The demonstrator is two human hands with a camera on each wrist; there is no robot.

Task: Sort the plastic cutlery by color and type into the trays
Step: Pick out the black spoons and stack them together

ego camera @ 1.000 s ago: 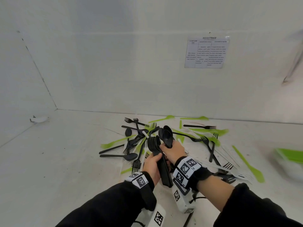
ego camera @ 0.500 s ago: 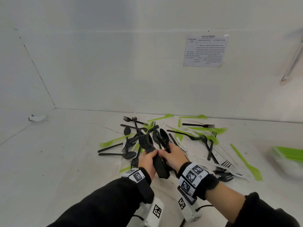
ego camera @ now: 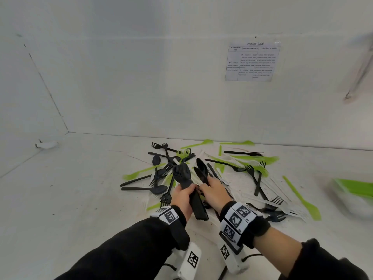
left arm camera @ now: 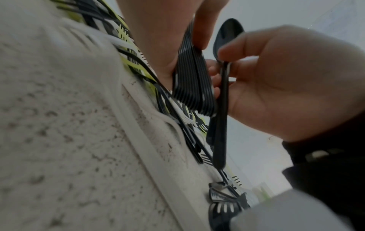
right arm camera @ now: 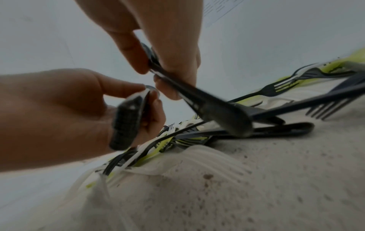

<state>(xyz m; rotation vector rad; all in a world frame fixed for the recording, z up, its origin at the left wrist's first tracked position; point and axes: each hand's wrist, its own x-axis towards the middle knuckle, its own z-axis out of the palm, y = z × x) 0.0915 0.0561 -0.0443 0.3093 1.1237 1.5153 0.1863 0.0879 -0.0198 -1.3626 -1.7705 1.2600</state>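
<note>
Left hand [ego camera: 182,196] is wrapped around a thick stack of black spoons [ego camera: 184,179], fingers clenched on the handles, with the bowls pointing up toward 12 o'clock and the handle ends sticking out below the palm. In the left wrist view you can see the handles nested tight together, thumb on one side and fingers [left arm camera: 212,73] on the other.

Right hand [ego camera: 215,191] sits just beside it at 3 o'clock, pinching a couple more black spoons [ego camera: 201,170] by the handles, thumb against fingertips. Those lean a bit toward 11 o'clock, close to the stack, but I can't tell if they're touching it.

Both hands hover over the cutlery pile [ego camera: 201,172] on the white bench [ego camera: 70,199]. The pile is a mess of black forks [ego camera: 252,173], loose black spoons [ego camera: 149,188], lime green pieces [ego camera: 302,199] and white ones [ego camera: 282,205], all crisscrossed and spreading out from 10 o'clock round to 4 o'clock of the hands.

Over at 3 o'clock, right at the picture's edge, there's a blurry tray [ego camera: 355,197] with green stuff in it, well apart from the pile. A printed sheet [ego camera: 252,62] is stuck on the back wall around 1 o'clock.
</note>
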